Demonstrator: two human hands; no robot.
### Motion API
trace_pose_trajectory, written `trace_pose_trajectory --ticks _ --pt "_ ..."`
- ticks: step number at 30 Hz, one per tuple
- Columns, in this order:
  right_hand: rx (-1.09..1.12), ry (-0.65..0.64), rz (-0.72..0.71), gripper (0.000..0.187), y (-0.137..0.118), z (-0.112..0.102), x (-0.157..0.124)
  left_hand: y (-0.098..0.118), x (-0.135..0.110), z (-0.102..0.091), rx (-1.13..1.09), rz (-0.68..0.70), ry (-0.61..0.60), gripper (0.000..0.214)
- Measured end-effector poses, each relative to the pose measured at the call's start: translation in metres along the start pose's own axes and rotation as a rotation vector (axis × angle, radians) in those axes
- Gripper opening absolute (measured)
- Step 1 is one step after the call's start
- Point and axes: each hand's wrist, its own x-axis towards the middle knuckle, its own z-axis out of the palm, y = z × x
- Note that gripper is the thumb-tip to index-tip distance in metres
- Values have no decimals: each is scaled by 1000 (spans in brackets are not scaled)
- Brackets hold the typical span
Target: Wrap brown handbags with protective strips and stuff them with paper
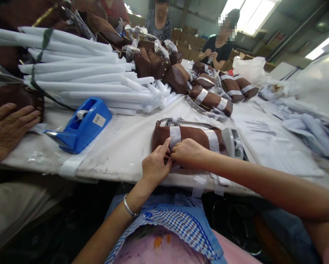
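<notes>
Leaning over the near edge of the table (126, 146), you have both hands at the front of a brown bag (193, 136), which lies on its side before you with two pale bands around it and its strap along the far side. Your left hand (156, 163) has its thumb and forefinger brought in by the left band, meeting your right hand (188, 152); a bangle (129, 206) circles your left wrist. Your right fingers are curled inward against the bag's front. The fingertips hide what lies between them, so I cannot tell whether either hand is pinching anything. Just beside the bag's right end sits a grey tape dispenser (234, 142); a blue tape dispenser (82, 126) stands farther off to your left, in front of stacked white rolls (93, 69). Beyond your bag lies another banded bag (210, 101). At far left, a co-worker's hand (14, 124) rests on a dark brown bag (18, 96).
</notes>
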Motion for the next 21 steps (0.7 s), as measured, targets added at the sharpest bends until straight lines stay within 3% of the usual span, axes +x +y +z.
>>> trace_pose_trajectory --ticks 4,8,11,14,17,19,21 --pt "-40 4 -20 14 8 -3 8 0 0 1 41 -3 0 81" --pt "-82 37 -18 17 32 -10 17 2 0 -1 40 -6 5 81" --pt "-108 33 61 33 52 -19 16 3 1 -1 -13 -14 5 81" --pt "-72 144 204 34 56 -19 2 3 2 -1 -56 -20 12 81" --pt "67 394 363 29 42 -1 -18 3 2 1 -72 -4 18 81" --pt "181 518 359 46 29 18 -28 1 1 3 -72 20 32 78" --pt "244 534 315 70 18 38 -32 -2 0 5 -75 56 52 70"
